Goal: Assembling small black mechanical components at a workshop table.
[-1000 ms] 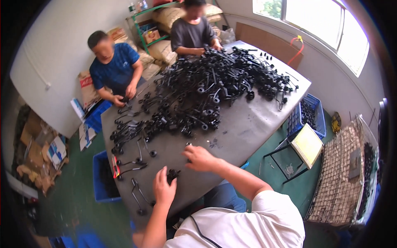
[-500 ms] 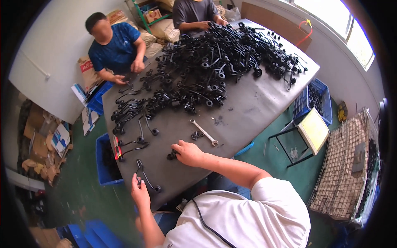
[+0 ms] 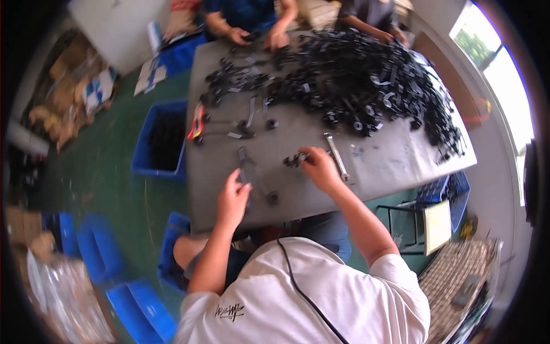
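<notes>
My left hand point(image 3: 232, 202) is over the table's near left, thumb and forefinger apart beside a black bent rod with a round end point(image 3: 272, 198). Motion blur hides whether the fingertips touch the rod. To its right, my right hand point(image 3: 322, 172) is closed, its fingertips on a cluster of small black parts point(image 3: 295, 160). Their exact kind is too blurred to make out. A metal wrench point(image 3: 336, 156) lies just right of that hand. Farther left on the table, more black rods point(image 3: 252, 112) lie near a red-and-yellow tool point(image 3: 196, 121).
A big heap of black rod parts point(image 3: 366, 80) covers the far side of the grey table point(image 3: 223, 155). Two people work behind it. A blue bin of black parts point(image 3: 160, 137) stands at the left edge; a stool point(image 3: 437, 227) and blue crate point(image 3: 456, 192) are at right.
My view has swung, so the table appears shifted right and up. The left hand's fingers have spread beside the rod. The right hand stays on the small black parts near the wrench.
</notes>
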The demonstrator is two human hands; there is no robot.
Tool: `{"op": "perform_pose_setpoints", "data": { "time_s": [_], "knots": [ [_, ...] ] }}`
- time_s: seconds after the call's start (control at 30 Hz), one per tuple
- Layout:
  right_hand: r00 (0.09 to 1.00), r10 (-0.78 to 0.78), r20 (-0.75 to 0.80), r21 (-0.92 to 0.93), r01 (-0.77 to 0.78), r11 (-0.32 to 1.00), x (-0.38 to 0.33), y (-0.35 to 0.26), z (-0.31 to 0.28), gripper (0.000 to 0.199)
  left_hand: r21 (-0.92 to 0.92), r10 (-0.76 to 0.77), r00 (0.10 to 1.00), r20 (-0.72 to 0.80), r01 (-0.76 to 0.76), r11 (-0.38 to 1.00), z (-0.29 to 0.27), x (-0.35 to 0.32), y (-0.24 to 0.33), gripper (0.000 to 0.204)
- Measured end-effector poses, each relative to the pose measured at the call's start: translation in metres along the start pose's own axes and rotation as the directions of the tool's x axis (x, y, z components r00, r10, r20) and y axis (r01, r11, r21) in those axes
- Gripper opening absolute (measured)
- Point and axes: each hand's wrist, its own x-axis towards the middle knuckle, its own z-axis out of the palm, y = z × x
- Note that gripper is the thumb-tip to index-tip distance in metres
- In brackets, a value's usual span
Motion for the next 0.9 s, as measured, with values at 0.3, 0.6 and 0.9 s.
{"op": "perform_pose_setpoints", "data": {
  "time_s": [0.3, 0.6, 0.9],
  "knots": [
    [0.971, -0.157, 0.179, 0.052, 0.15, 0.987, 0.006, -0.074, 0.021, 0.039, -0.027, 0.05, 0.999, 0.008, -0.05, 0.998, 0.023, -0.004, 0.008, 0.051],
    [0.945, -0.191, 0.266, -0.077, 0.219, 0.973, 0.003, -0.078, 0.04, 0.038, -0.101, 0.058, 0.998, 0.001, -0.058, 0.993, 0.003, 0.018, 0.004, 0.036],
    [0.934, -0.172, 0.312, -0.141, 0.225, 0.964, 0.01, -0.085, 0.04, 0.037, -0.048, 0.248, 0.968, 0.032, -0.247, 0.968, 0.002, 0.017, -0.005, 0.031]
  ]
}}
